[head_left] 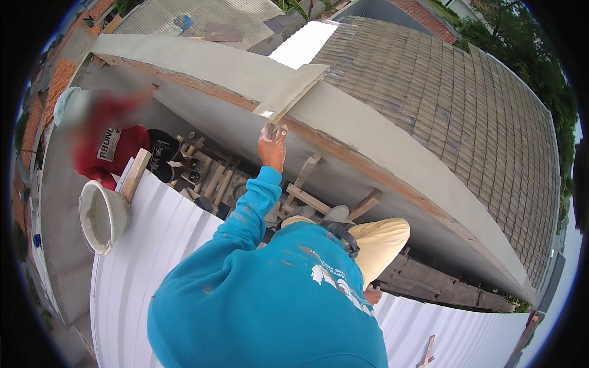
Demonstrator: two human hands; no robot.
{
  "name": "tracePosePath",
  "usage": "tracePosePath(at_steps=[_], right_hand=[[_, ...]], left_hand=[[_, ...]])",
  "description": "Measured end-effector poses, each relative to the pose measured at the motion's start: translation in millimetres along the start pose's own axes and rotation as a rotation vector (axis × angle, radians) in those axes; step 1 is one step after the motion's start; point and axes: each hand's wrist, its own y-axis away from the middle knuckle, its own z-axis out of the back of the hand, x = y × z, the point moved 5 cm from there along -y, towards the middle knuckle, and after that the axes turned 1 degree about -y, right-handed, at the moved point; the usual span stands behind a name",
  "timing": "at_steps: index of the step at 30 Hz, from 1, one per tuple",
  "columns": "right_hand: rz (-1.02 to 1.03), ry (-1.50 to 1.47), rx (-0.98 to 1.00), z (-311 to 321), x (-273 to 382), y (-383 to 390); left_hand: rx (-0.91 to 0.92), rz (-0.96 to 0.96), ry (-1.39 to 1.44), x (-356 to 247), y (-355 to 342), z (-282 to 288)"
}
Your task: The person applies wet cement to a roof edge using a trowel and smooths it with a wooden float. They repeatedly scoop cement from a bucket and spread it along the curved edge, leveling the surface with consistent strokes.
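Note:
My left hand point(272, 147), smeared with pale mortar, is raised to the near end of a flat, grey-coated board point(293, 93). Its fingers are bent around that end, partly out of sight. The board lies at a slant across the top of a curved, smoothly rendered wall point(374, 122) and overhangs its near edge. Beside my bent knee, low on the right, my right hand point(372, 295) is mostly covered by my torso; its fingers cannot be made out.
A co-worker in a red top point(119, 150) is at the left, one arm toward the wall. A mortar-stained bucket point(104, 218) stands by white corrugated sheeting point(144, 264). Wooden pieces point(215, 181) crowd the gap below me. Tiled roofing point(442, 92) lies beyond the wall.

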Motion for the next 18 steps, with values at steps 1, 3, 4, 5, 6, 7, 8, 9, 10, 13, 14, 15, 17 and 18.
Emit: tracePosePath(at_steps=[1, 3, 4, 5, 6, 7, 8, 9, 10, 13, 14, 15, 17, 18], right_hand=[[0.011, 0.000, -0.021, 0, 0, 2], [0.028, -0.015, -0.039, -3, 2, 4], [0.026, -0.013, -0.034, -5, -2, 4], [0.024, -0.011, -0.028, -7, -7, 3], [0.050, -0.048, -0.066, -13, -13, 4], [0.052, -0.049, -0.064, -14, -12, 4], [0.053, -0.049, -0.060, -14, -12, 3], [0.051, -0.046, -0.058, -13, -13, 4], [0.023, -0.037, -0.055, -14, -13, 6], [0.007, -0.055, -0.039, -12, -8, 6], [0.009, -0.079, -0.038, -8, -5, 6], [0.005, -0.102, -0.045, -2, -1, 4], [-0.035, -0.136, -0.009, 8, 7, -1], [0.046, -0.207, -0.047, 15, 16, -12]], left_hand=[[-0.031, -0.012, -0.032, -9, -7, 3], [-0.094, -0.037, -0.092, -23, -17, 3], [-0.077, -0.032, -0.065, -27, -16, 1], [-0.061, -0.027, -0.038, -30, -13, -2], [-0.047, -0.022, -0.014, -32, -11, -5], [-0.032, -0.025, 0.016, -31, -11, -7], [-0.018, -0.028, 0.045, -30, -12, -9], [0.001, -0.028, 0.074, -33, -10, -13], [-0.027, -0.001, 0.091, -36, -9, -13], [-0.019, 0.086, 0.113, -44, -14, -8], [-0.028, 0.112, 0.175, -49, -16, -5], [-0.029, 0.139, 0.244, -56, -19, -5], [-0.010, 0.167, 0.350, -69, -18, -8], [0.014, 0.170, 0.393, -77, -16, -11]])
